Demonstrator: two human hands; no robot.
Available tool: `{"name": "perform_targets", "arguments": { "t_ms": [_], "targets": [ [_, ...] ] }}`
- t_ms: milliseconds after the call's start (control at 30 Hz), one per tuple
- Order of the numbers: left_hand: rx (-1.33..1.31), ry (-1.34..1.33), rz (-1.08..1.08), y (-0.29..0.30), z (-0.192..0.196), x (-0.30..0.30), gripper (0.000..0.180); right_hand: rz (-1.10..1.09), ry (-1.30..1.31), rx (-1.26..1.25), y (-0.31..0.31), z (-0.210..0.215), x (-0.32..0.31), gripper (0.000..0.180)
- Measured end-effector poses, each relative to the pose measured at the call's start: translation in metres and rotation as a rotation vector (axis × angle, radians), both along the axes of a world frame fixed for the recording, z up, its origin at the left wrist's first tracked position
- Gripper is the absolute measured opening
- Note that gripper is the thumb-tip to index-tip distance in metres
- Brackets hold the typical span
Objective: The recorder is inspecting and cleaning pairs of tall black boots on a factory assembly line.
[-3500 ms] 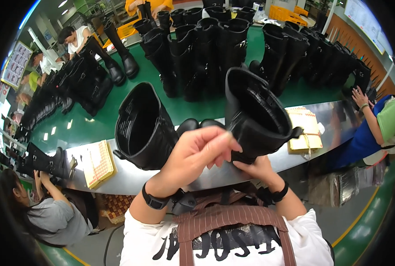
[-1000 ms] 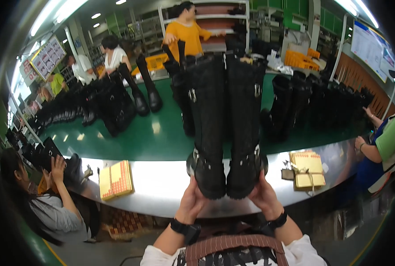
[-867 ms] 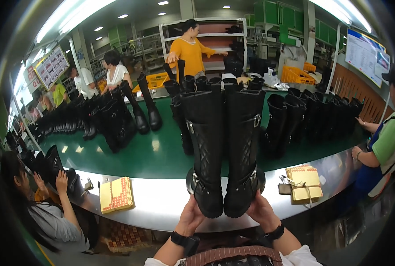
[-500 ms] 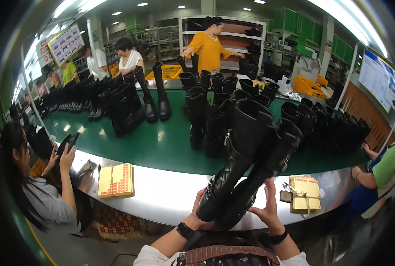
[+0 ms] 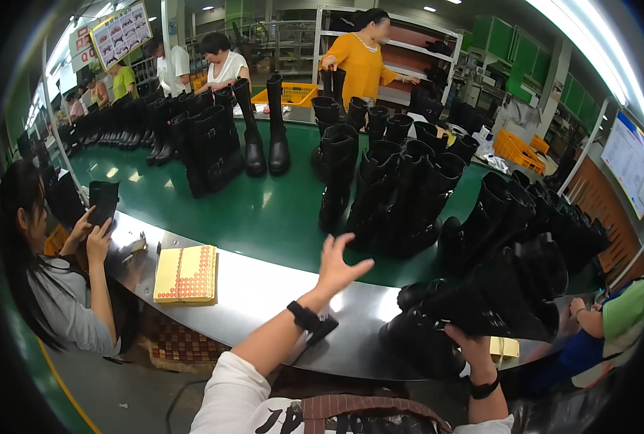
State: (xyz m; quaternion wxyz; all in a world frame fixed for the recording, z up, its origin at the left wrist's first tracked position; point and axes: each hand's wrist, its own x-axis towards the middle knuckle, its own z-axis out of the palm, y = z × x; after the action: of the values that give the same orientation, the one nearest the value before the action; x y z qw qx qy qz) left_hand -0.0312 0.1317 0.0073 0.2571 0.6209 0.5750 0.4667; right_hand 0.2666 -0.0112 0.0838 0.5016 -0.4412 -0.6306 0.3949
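Observation:
A pair of tall black boots (image 5: 506, 289) lies tilted over to the right above the metal table edge, toes to the left and shafts to the right. My right hand (image 5: 470, 343) grips it from below near the ankle, its fingers partly hidden by the boots. My left hand (image 5: 340, 267) is empty, fingers spread, reaching out over the inner edge of the metal ledge. Beyond its fingertips, several upright black buckled boots (image 5: 372, 192) stand on the green belt.
A banded stack of yellow cards (image 5: 185, 275) rests on the metal ledge (image 5: 257, 311) to the left. Another yellow stack (image 5: 505, 349) is partly covered by the boots. Co-workers stand left, right and across the green belt (image 5: 242, 217). More boots line the belt.
The pair of boots has swung from upright between both hands to lying over on the right. My left hand has let go of it and moved forward, opening.

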Motion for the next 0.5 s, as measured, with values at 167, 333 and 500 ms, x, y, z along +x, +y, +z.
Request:
{"name": "perform_targets", "arguments": {
  "t_ms": [167,333,500],
  "targets": [
    [-0.153,0.201,0.238,0.085,0.007,-0.010,0.097,-0.245,-0.384,0.159,0.015,-0.045,0.005,0.036],
    [-0.191,0.269,0.213,0.149,-0.004,-0.010,0.095,-0.304,0.006,-0.012,0.019,-0.068,0.008,0.045],
    [0.171,0.284,0.216,0.158,-0.031,-0.016,0.044,-0.389,0.022,0.031,0.019,-0.083,0.006,0.049]
  ]
}}
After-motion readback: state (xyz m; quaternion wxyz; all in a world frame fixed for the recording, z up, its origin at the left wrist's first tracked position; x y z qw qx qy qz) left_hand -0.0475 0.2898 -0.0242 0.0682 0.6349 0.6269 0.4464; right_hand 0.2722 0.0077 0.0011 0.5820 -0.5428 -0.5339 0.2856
